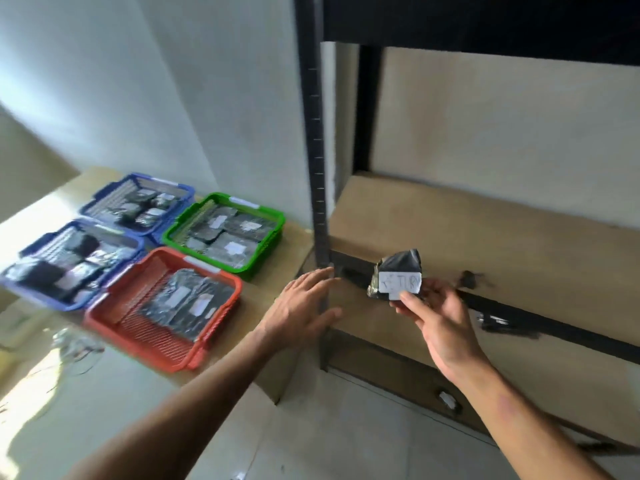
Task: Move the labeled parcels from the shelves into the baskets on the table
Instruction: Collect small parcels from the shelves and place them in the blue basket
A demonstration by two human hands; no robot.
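Pinched only at its lower edge by the right hand [446, 327], the parcel [398, 275] could slip loose; left hand [301, 306] spread empty.

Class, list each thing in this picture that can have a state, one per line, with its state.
Left hand: open, fingers straight, holding nothing.
Right hand: pinches the parcel.
Parcel: held up, white label facing the camera.
Red basket: partly filled.
Green basket: filled with parcels.
Two blue baskets: holding parcels.
Shelf: bare where visible.
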